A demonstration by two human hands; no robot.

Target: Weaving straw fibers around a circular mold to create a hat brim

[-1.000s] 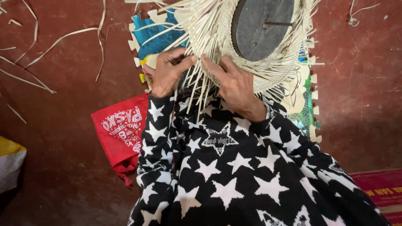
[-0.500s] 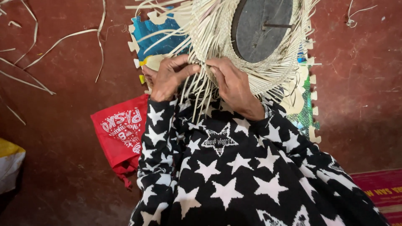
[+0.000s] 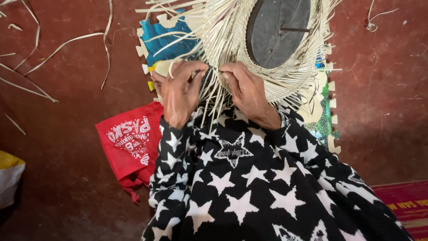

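Fingers of left hand (image 3: 180,91) and right hand (image 3: 247,91) pinched pale straw strands (image 3: 214,96) of a round woven hat (image 3: 232,44) above the red floor (image 3: 67,111)

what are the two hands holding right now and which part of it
Both the left hand and the right hand pinch the loose straw strips at the near edge of a half-woven hat.
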